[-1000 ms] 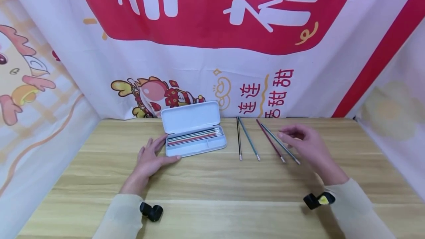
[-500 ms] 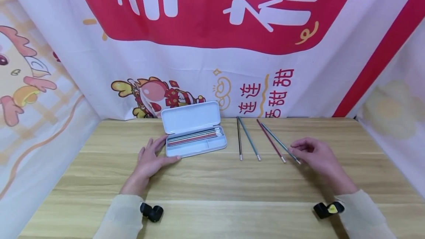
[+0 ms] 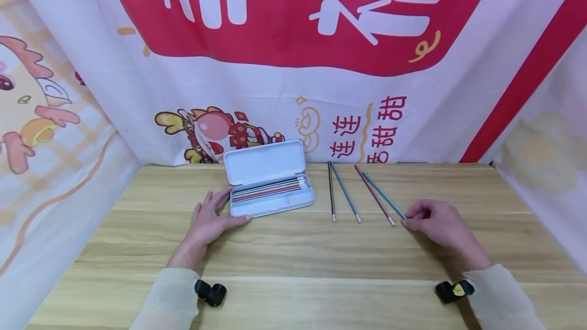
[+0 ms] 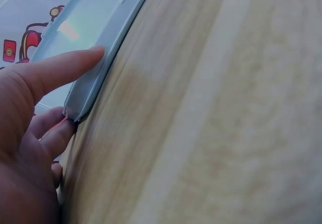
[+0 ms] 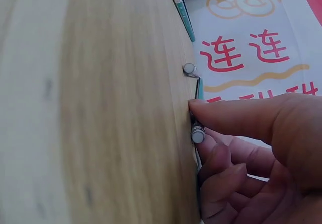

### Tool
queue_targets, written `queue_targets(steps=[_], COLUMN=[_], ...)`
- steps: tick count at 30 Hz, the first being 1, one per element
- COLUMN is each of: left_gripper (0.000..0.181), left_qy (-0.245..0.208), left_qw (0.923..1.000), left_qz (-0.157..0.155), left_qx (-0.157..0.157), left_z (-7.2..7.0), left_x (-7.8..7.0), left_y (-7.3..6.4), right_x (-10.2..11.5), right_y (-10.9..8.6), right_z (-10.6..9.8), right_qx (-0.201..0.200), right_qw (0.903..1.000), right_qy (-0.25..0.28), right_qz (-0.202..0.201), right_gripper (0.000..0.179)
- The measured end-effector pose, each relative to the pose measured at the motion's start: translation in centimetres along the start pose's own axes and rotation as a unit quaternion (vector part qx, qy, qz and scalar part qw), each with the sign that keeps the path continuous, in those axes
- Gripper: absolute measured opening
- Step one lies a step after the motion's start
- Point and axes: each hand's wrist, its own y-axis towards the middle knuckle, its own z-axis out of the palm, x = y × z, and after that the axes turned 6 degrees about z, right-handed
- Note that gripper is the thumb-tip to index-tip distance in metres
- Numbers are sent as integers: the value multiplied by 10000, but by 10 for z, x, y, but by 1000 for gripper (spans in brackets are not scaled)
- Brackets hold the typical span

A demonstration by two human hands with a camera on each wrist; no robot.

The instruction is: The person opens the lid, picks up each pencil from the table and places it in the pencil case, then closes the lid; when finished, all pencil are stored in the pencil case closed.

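A light-blue pencil case [image 3: 300, 199] lies on the table with its lid [image 3: 266, 162] raised. Several pencils [image 3: 266, 190] lie side by side in its long compartment. My left hand [image 3: 205, 225] holds the case at its left end, thumb along the front wall and fingers round the corner. My right hand [image 3: 437, 224] pinches a teal pencil [image 3: 382, 192] between thumb and fingers near its eraser end, whose metal ferrule [image 5: 198, 134] shows in the right wrist view. The pencil lies low over the table, its far tip beside the tip of a dark red pencil [image 3: 373, 195].
Left of the red pencil lie another teal pencil [image 3: 346, 195] and a black pencil [image 3: 331, 195], their far tips close together. A printed cloth [image 3: 257, 83] hangs along the back edge of the wooden table [image 3: 293, 253], with more cloth at both sides.
My right hand has come down and toward me along the teal pencil, and its fingers have closed on the eraser end. The left hand and the pencil case have stayed put.
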Motion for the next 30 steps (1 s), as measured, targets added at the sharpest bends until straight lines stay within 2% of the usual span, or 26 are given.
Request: queue_targets(steps=[6, 11, 20, 30], left_gripper=[110, 109, 112, 109], left_qy=[14, 14, -18, 0], left_qw=[10000, 10000, 10000, 10000], left_qz=[18, -5, -13, 13], left_qx=[11, -2, -15, -2], left_z=[-1, -2, -5, -1], left_x=[0, 2, 2, 2], left_y=[-1, -1, -2, -1], right_x=[1, 0, 12, 15], right_y=[-1, -2, -11, -15], right_z=[1, -2, -19, -22], right_qx=[50, 126, -13, -19], right_qw=[9999, 9996, 9971, 9974], right_qy=[-120, 210, 756, 710], right_qz=[-8, 106, -30, 79], right_gripper=[23, 30, 41, 44])
